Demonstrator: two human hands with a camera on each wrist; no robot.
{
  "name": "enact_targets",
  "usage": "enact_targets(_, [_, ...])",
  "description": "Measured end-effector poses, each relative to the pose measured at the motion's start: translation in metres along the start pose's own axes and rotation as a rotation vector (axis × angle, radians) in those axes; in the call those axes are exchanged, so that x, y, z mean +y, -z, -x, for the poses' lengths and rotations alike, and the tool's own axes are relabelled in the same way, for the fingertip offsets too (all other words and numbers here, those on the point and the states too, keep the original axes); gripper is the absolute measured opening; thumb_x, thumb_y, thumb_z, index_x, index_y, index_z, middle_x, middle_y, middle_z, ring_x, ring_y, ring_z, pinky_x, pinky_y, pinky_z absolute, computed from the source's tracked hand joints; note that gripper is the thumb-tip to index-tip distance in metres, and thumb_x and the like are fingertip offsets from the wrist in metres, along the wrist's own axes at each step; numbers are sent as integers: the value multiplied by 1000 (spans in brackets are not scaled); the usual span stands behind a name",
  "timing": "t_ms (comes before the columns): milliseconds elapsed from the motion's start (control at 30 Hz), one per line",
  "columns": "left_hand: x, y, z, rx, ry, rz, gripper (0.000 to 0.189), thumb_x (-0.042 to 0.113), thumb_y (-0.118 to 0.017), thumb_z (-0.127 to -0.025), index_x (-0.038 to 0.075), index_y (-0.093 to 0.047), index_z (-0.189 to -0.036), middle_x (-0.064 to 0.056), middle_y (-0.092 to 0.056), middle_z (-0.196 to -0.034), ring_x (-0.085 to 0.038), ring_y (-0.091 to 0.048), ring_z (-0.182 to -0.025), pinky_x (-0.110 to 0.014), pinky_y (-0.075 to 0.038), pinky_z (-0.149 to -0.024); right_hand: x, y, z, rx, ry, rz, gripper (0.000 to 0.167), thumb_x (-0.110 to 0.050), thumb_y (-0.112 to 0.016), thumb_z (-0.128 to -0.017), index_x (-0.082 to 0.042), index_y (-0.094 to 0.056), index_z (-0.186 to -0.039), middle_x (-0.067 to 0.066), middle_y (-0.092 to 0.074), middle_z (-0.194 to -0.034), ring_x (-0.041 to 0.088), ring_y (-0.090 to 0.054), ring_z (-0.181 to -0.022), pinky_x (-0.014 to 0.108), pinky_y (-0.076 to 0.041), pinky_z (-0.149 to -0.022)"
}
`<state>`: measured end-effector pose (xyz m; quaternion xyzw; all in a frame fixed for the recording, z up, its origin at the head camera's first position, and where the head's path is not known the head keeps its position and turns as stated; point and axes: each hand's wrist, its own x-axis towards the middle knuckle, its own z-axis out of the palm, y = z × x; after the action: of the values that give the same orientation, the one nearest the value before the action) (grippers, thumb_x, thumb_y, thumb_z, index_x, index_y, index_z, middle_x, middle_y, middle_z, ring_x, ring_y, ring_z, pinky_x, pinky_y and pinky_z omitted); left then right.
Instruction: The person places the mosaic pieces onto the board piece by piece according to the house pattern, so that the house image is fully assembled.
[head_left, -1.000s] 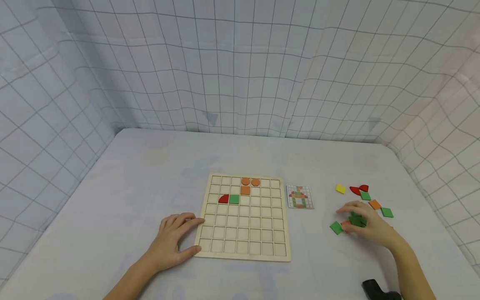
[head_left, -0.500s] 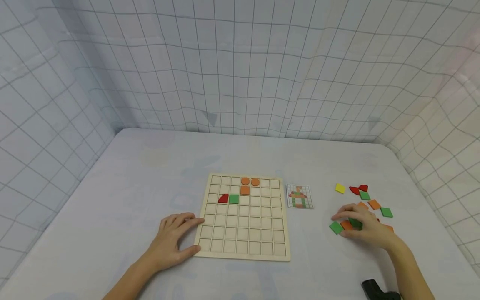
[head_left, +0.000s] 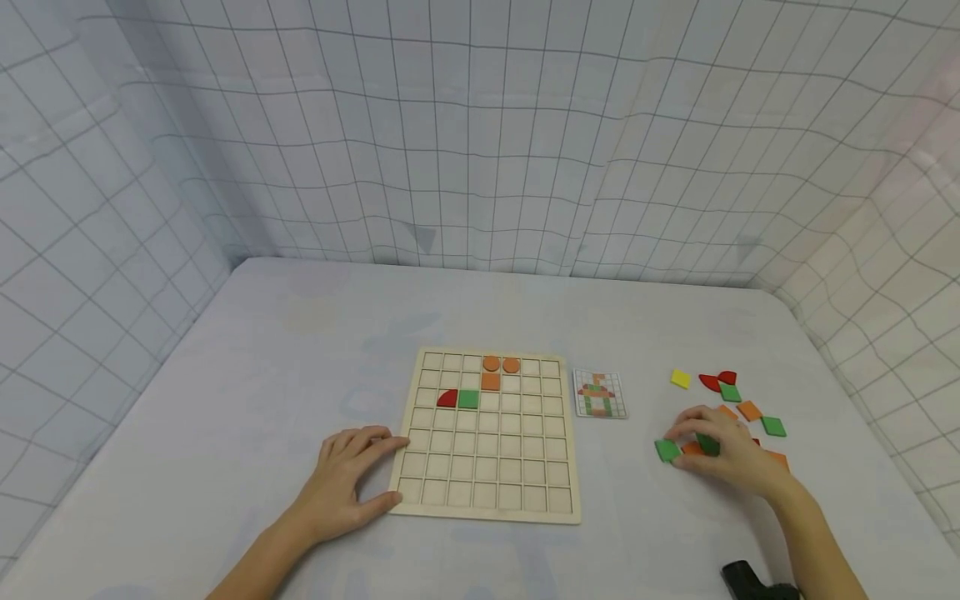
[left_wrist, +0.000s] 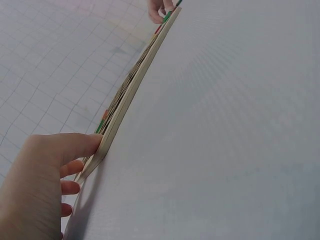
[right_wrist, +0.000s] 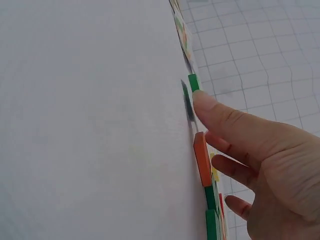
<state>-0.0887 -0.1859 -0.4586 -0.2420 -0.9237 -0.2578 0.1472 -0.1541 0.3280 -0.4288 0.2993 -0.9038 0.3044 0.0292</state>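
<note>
The green square [head_left: 665,451] has lifted from the counter [head_left: 300,358], pinched by the right hand [head_left: 738,457]. The left hand [head_left: 341,483], spread, touches the board [head_left: 498,447].

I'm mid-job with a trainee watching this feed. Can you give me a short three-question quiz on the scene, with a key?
1. How many coloured pieces sit on the grid board?
2. What does the right hand pinch: (a) a yellow tile, (b) a green tile, (c) a red piece?
3. True or false: in the head view, the picture card lies left of the grid board.

Key
1. Five, three of them orange.
2. b
3. False: the picture card lies to its right.
</note>
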Motion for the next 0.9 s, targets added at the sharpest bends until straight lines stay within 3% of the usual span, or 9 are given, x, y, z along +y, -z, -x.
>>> enact_targets(300, [0,0,0,-1,-3,5,56,36,-73,-69,20,-57,-120,-1,-50,-116,-20,-38,-107,-44,-22,-88,-10,5,-18,34,5,6,35,-8,-77,-70,-21,-63,-100,-7,-56,-105,-2,-45,-103,12,-35,-85])
enact_targets(500, [0,0,0,-1,-2,4,56,36,-72,-69,20,-57,-121,-1,-51,-116,-20,-39,-106,-44,-22,-88,-24,4,-38,30,5,-49,36,-7,-76,-72,-21,-61,-102,-7,-55,-105,8,-48,-101,16,-39,-84])
enact_targets(700, [0,0,0,-2,4,5,55,36,-72,-69,20,-57,-120,0,-51,-116,-19,-39,-106,-43,-22,-88,-39,-8,-65,78,61,-34,35,-7,-77,-71,-16,-62,-101,-4,-55,-104,12,-48,-98,27,-43,-83])
enact_targets(900, [0,0,0,-9,7,7,55,37,-72,-70,20,-57,-120,0,-50,-116,-18,-39,-106,-44,-22,-88,-56,-28,-90,72,52,-129,31,-11,-76,-73,-12,-63,-101,0,-57,-102,22,-50,-93,39,-43,-81])
